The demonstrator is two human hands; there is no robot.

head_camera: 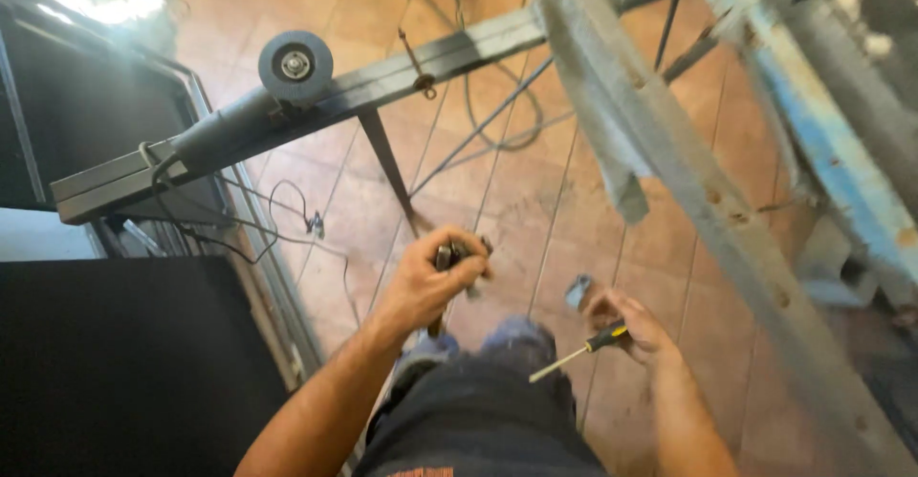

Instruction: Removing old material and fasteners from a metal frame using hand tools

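Both hands busy over the tiled floor
Left hand (pixel 426 281) clenched round a small dark metal part (pixel 457 255) — right hand (pixel 636 329) loosely closed on a screwdriver (pixel 579 351), tip toward the left; I'd steady the part first.

bar (pixel 459 52): dark matt metal | floor tiles (pixel 535 209): glazed terracotta | screwdriver (pixel 581 348): metal shaft, plastic handle

Angle grinder (pixel 251 95) on steel beam (pixel 402 68)

Tiled floor (pixel 535 209) under loose cables (pixel 497 104)
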